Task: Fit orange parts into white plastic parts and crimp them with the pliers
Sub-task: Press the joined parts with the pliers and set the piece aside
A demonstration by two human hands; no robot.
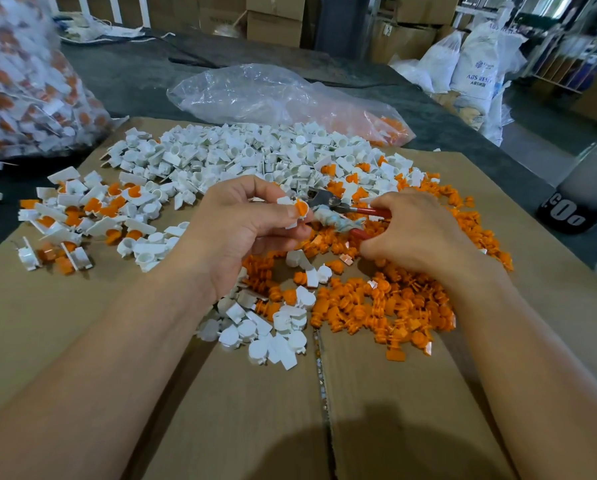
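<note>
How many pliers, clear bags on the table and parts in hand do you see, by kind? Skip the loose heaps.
Pliers, in the right hand: 1
Clear bags, one full, one nearly empty: 2
Orange-and-white part, in the left hand: 1
Total: 4

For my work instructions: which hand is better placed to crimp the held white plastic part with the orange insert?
The right hand: it grips the red-handled metal pliers, whose head is close to the white plastic part with the orange insert, which the left hand pinches.
</note>
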